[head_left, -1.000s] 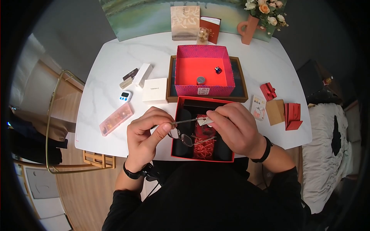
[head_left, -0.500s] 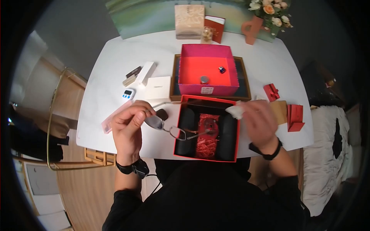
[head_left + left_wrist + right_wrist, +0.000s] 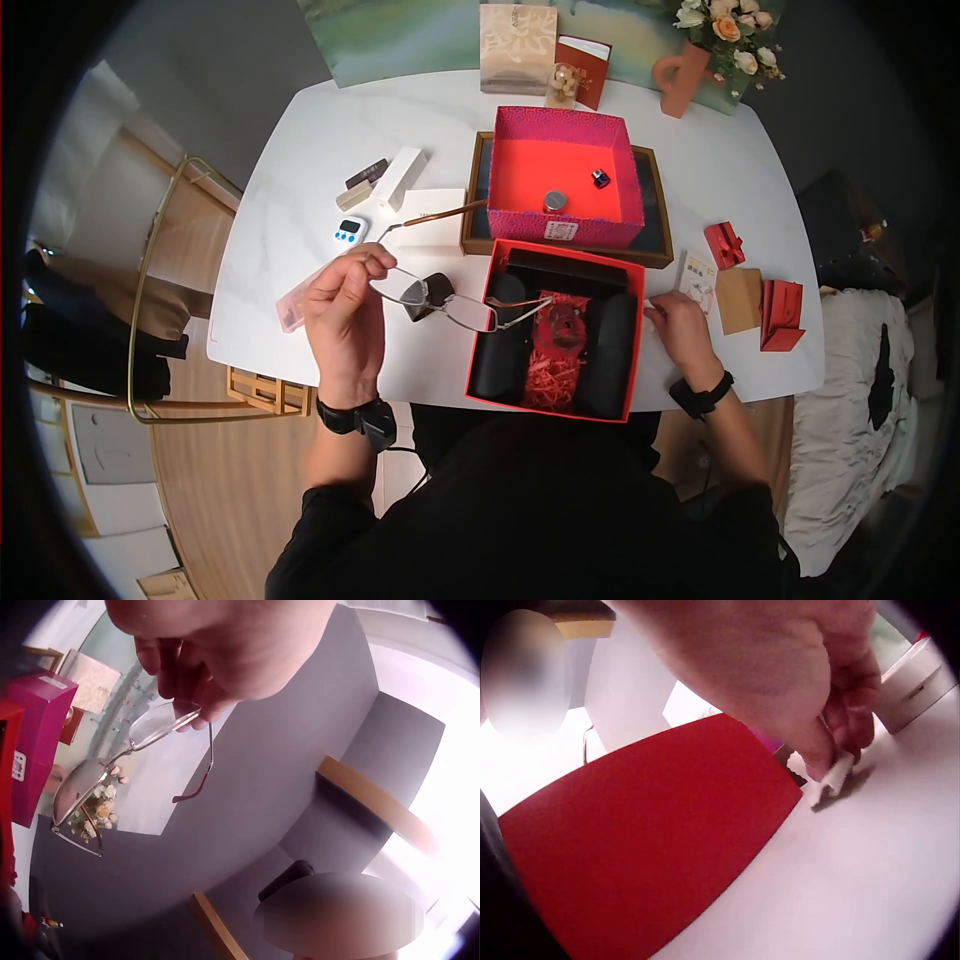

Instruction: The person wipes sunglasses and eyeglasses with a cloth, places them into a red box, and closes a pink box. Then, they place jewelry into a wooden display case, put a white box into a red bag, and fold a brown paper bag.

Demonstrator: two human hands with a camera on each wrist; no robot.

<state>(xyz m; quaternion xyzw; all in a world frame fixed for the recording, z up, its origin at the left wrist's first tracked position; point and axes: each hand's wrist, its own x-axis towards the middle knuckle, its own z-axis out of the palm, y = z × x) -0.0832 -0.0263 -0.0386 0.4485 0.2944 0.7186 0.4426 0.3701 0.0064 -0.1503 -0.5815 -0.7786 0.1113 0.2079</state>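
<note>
My left hand (image 3: 345, 305) is raised at the left of the red box (image 3: 637, 335), thumb and fingers pinching a pair of thin metal-framed eyeglasses (image 3: 474, 314) at one end of the frame. The glasses are unfolded, and one lens overlaps the box in the head view. In the left wrist view the temple (image 3: 211, 754) near my fingers ends in a brown tip. My right hand (image 3: 685, 335) is low at the box's right side. Its fingertips pinch a small crumpled white tissue (image 3: 836, 780) close over the white tabletop.
Inside the red box, red shredded paper (image 3: 550, 385) lies between two black padded sides. A magenta box (image 3: 600, 228) stands behind on a framed tray (image 3: 655, 200). To the left are a white box (image 3: 440, 235) and a timer (image 3: 350, 230); rightward, a red folded card (image 3: 780, 315).
My right hand has left the glasses and moved right and down with the tissue. The left hand has moved left with the glasses, turning them so both temples show.
</note>
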